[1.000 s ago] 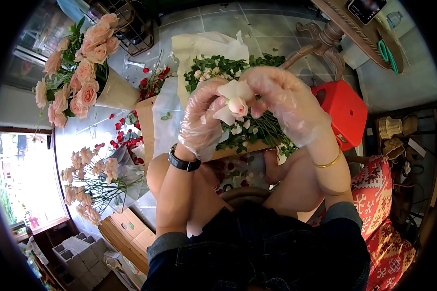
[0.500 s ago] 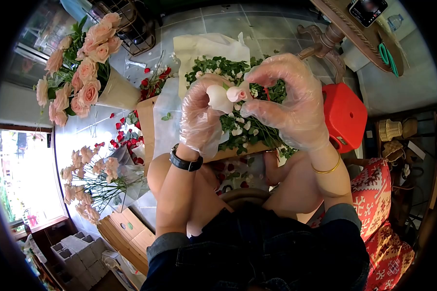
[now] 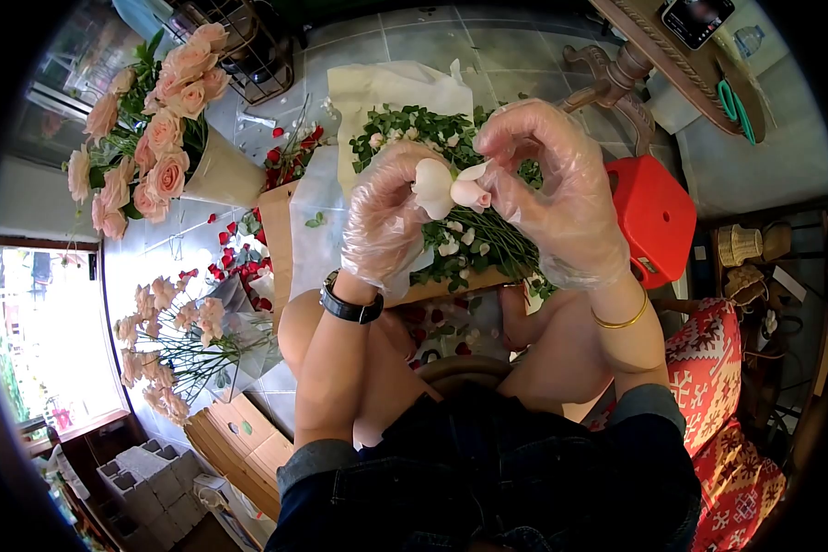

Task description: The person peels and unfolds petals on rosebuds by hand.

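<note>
Pale pink rose is up between both hands, off the surface, over the leafy bunch. Its own stem isn't visible.

Left hand: gloved in clear film, pinching the rose by its left side; exact contact is behind the petals. Right hand: same glove, thumb and index curved apart, tips at the right edge of the bloom. Can't tell if that grip is nipping a petal or just resting against it.

Progress, my read: partway on this one bloom. Outer petals stand well out from the core, the broad one on the left most of all. Core on the right is furled tight, so that part looks undone.

The bunch below holds more small pale blooms among leaves, lying on paper and cardboard. Can't tell which of those have been worked.

Around it: big pink roses in a bucket far left, long-stemmed roses near left, red petals scattered on the floor between. Red stool to the right. Far right, a wooden counter carries a phone and green-handled scissors.
</note>
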Demonstrator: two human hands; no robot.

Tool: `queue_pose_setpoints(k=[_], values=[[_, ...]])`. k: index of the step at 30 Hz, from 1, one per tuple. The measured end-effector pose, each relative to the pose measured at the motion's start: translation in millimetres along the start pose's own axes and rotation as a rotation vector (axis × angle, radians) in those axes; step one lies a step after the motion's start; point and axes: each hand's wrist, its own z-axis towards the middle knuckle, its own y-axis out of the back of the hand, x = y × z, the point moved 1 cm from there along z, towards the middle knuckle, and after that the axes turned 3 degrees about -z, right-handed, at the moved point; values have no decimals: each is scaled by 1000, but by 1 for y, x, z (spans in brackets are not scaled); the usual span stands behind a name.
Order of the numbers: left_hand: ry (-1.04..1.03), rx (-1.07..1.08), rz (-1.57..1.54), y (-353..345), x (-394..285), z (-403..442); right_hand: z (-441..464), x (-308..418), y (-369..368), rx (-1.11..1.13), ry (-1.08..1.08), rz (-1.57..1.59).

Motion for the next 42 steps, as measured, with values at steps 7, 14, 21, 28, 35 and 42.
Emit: queue_pose_setpoints(k=[7, 14, 21, 28, 35, 42], values=[[-15, 72, 122, 3, -1, 2, 2, -4, 8, 238, -112, 32], [11, 115, 182, 5, -2, 3, -1, -7, 5, 332, -281, 311], [34, 133, 3, 1, -4, 0, -3, -17, 3, 370, -396, 558], [228, -56, -137, -1, -3, -6, 0, -18, -1, 88, -526, 491], [318, -200, -182, -10, -10, -1, 5, -12, 4, -63, -206, 301], [311, -210, -217, -12, -4, -4, 5, -9, -2, 43, 61, -69]])
